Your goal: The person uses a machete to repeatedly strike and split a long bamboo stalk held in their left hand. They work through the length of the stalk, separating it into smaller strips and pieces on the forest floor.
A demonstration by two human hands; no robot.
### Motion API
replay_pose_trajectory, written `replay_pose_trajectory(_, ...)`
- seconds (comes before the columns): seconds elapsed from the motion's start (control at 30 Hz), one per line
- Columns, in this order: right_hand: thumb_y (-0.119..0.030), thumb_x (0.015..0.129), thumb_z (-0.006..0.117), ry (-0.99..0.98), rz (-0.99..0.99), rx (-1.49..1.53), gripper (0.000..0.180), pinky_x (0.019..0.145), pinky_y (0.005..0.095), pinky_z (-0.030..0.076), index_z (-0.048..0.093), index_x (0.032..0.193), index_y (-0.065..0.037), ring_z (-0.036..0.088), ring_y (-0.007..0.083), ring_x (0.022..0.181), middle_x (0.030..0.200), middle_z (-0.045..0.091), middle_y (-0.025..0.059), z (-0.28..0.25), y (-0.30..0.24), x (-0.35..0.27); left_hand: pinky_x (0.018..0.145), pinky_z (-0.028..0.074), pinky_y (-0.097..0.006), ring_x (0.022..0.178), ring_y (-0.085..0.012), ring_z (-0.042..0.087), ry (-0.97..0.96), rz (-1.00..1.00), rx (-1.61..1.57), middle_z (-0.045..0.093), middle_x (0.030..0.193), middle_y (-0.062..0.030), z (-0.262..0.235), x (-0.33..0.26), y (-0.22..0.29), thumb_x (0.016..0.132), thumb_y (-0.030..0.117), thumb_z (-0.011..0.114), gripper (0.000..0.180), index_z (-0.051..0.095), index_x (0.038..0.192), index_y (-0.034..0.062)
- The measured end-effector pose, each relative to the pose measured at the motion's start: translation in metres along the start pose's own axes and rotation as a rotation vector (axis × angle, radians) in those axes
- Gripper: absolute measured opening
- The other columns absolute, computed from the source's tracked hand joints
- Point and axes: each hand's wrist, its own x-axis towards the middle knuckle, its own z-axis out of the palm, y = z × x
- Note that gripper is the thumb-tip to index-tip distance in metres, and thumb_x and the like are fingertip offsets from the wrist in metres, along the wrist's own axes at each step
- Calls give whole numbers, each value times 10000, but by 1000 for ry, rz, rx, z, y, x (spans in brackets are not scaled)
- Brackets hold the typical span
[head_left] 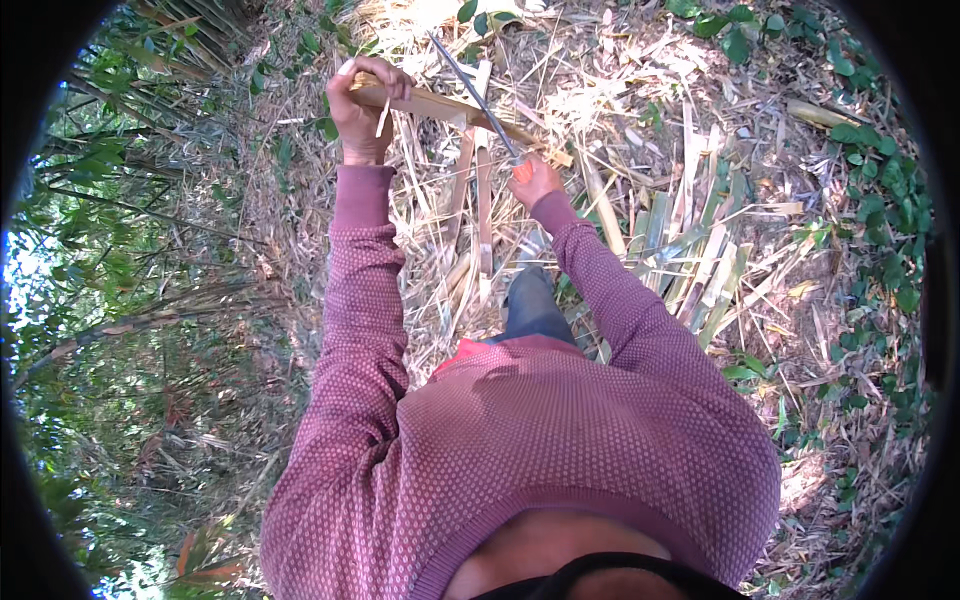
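Note:
Out in front of me, my left hand [368,108] is closed around the left end of a pale split bamboo piece [432,103], thumb up and fingers curled over it. The piece slants down to the right, ending near my other hand. In my right hand [540,185] is the orange handle of a long, narrow-bladed knife [470,88]. Its dark blade points up and to the left, crossing the bamboo. From this angle I cannot tell whether the edge cuts into the bamboo or only passes over it. A thin light sliver hangs beside my left fingers.
Split bamboo strips [710,265] lie in a loose pile at the right. Shavings and dry leaves [600,60] litter the ground. Bamboo stems and foliage [120,200] crowd the left side; leafy green vines [885,180] edge the right. My boot [538,300] stands below the hands.

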Motion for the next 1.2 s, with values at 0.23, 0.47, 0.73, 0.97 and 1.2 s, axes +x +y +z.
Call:
replay_pose_trajectory(0.23,-295,691,624,-125,26,-37,478,773,389,477,504,1104,-88,592,335,850,918,601,196,-4,-19,17,628,419,-372,549,-191,480,-42,42,22,518,587,-67,-18,15,1,819,436,307,474,557,665,65)
replay_pose_trajectory(0.47,-288,728,578,-130,-13,41,370,706,410,484,506,1029,-85,604,343,751,829,609,172,5,-8,32,660,406,-383,534,-195,434,54,20,8,437,549,-68,-25,31,0,817,420,313,464,522,651,41)
replay_pose_trajectory(0.73,-258,717,607,-203,-26,-16,398,663,407,486,487,1073,-126,606,322,730,797,607,158,4,2,56,682,396,-381,572,-218,457,72,-15,-10,454,588,-70,-35,48,1,790,420,353,430,525,664,47)
replay_pose_trajectory(0.97,-229,705,593,-190,-66,-69,319,636,423,481,491,991,-130,599,348,693,729,601,176,17,23,83,681,369,-370,555,-179,416,170,-10,40,419,556,-37,-70,70,4,773,419,368,392,513,636,81)
replay_pose_trajectory(1.2,-212,769,551,-259,210,-157,282,682,415,482,521,1021,-90,609,328,765,820,620,155,45,149,96,689,367,-360,543,-172,408,127,-64,-17,410,545,-31,-64,85,-9,784,425,368,401,517,648,79)
